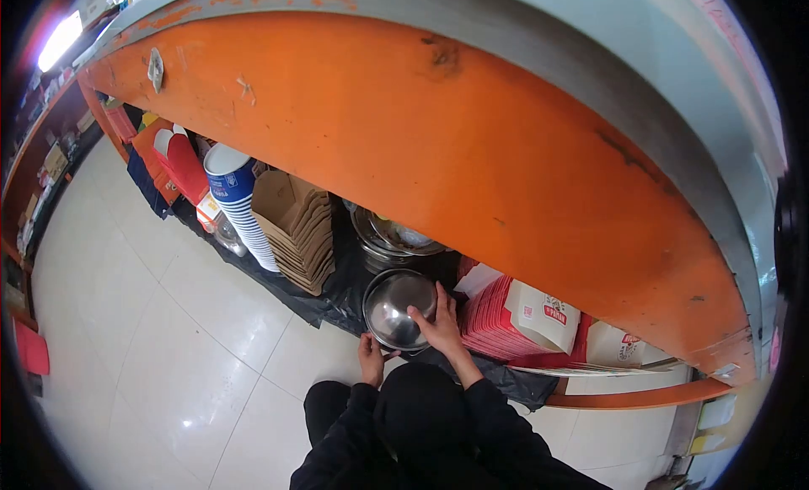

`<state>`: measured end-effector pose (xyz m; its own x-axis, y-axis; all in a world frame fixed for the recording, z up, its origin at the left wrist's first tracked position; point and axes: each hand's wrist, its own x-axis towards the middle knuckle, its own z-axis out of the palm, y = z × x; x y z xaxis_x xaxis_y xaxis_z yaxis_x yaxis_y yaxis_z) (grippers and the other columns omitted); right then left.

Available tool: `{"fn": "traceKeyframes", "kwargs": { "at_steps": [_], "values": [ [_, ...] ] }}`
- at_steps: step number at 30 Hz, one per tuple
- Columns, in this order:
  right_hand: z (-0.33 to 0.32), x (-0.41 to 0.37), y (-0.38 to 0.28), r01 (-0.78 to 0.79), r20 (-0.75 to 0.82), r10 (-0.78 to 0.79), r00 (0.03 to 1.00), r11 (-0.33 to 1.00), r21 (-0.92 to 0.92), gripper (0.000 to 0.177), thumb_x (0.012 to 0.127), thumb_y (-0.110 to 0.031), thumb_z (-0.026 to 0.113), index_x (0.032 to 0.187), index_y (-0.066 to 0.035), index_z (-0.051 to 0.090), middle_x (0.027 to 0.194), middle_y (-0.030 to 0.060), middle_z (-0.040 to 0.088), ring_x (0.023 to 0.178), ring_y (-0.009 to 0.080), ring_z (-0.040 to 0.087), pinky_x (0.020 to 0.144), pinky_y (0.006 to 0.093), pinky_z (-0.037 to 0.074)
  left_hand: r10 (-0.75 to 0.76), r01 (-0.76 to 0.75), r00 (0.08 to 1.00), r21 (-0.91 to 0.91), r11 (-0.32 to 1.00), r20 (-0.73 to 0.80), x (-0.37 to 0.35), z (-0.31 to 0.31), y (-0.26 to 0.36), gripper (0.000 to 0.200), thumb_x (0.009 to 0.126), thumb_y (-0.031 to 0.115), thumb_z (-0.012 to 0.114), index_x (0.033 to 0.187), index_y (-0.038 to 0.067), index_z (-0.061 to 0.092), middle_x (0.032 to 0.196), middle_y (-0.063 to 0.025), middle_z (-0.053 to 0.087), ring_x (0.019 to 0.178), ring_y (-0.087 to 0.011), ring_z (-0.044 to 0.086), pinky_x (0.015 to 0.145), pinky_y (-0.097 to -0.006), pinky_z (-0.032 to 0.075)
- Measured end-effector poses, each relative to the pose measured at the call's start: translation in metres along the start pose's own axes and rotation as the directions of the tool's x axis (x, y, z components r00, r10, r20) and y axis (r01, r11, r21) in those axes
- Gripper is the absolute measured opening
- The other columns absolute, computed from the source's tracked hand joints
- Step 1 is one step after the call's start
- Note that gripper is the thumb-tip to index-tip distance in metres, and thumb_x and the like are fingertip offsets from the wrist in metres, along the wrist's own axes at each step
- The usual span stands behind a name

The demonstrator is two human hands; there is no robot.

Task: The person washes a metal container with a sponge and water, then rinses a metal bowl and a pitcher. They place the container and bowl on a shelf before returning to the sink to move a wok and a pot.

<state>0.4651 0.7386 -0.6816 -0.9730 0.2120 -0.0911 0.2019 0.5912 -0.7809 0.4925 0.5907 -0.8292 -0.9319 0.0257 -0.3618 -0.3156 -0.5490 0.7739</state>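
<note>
A round stainless steel bowl (394, 311) sits at the front of the low shelf, tilted toward me. My right hand (442, 328) grips its right side, thumb over the bowl and fingers along the far right rim. At the near left edge, my left hand (372, 359) holds the rim with curled fingers, partly hidden by the bowl. Behind it, more steel bowls (381, 252) are stacked in the shelf's shadow. Red and white paper food boxes (493, 321) stand nested close to my right hand.
An orange counter panel (472, 144) overhangs the shelf. Brown paper trays (291, 233) and a stack of blue and white paper cups (240, 212) lean at the left. Black plastic sheeting (329, 298) lines the shelf. Pale floor tiles (185, 347) spread below, and a red container (30, 347) stands far left.
</note>
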Motion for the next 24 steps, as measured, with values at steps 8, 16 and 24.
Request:
{"fn": "traceKeyframes", "kwargs": {
  "at_steps": [8, 16, 24],
  "values": [
    [-0.017, -0.013, -0.004, 0.01, 0.034, -0.011, 0.999, 0.999, 0.049, 0.081, 0.084, -0.047, 0.056, 0.141, -0.003, 0.017, 0.138, 0.0313, 0.025, 0.128, 0.0418, 0.029, 0.105, 0.0404, 0.026, -0.035, 0.05, 0.989, 0.104, 0.993, -0.141, -0.043, -0.016, 0.038, 0.027, 0.094, 0.031, 0.046, 0.114, 0.012, 0.045, 0.118, -0.0054, 0.043, 0.108, -0.02, 0.045, 0.074, -0.043, 0.053],
    [-0.044, -0.169, -0.047, 0.231, 0.2, -0.173, 0.964, 0.921, -0.314, 0.083, 0.071, -0.045, 0.067, 0.137, -0.013, 0.029, 0.127, 0.0287, 0.039, 0.116, 0.0438, 0.042, 0.093, 0.05, 0.04, 0.292, -0.445, 0.895, 0.647, 0.619, 0.336, -0.16, 0.056, 0.141, 0.048, 0.092, 0.038, 0.039, 0.125, 0.003, 0.044, 0.129, -0.017, 0.042, 0.124, -0.0274, 0.037, 0.101, -0.0402, 0.028],
    [-0.08, -0.192, -0.104, 0.161, 0.298, -0.072, 0.952, 0.945, -0.284, 0.062, 0.069, -0.029, 0.065, 0.117, 0.0, 0.038, 0.106, 0.0216, 0.05, 0.088, 0.0409, 0.057, 0.075, 0.0485, 0.049, 0.391, -0.577, 0.816, 0.564, 0.591, 0.426, -0.221, 0.111, 0.167, 0.035, 0.097, 0.022, 0.033, 0.109, 0.0, 0.058, 0.115, -0.0168, 0.057, 0.11, -0.0361, 0.05, 0.093, -0.0449, 0.039]
  ]
}}
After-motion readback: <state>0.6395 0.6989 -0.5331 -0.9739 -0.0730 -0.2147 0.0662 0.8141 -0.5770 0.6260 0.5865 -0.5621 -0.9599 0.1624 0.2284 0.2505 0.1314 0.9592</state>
